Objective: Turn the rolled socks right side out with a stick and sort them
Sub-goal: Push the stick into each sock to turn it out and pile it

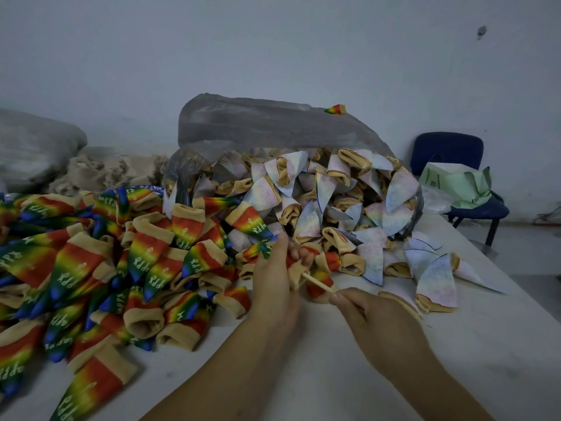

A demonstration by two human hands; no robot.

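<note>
1. Plastic bag (273, 123) spills pale socks (334, 205) across our table (328, 378); rainbow pile (91, 268) crowds the left.
2. Left hand (273, 281) grips a bunched tan-red sock (295, 271) mid-table; right hand (375, 314) pinches the stick (318, 283) poked into it.

There is one view, from a camera on the person's head. It faces forward and down across the counter (318, 390), quite near, so the left hand (273, 278) and the right hand (373, 314) sit low in the middle. The wall (273, 41) fills the upper half; a blue chair (449, 153) stands far right.
</note>
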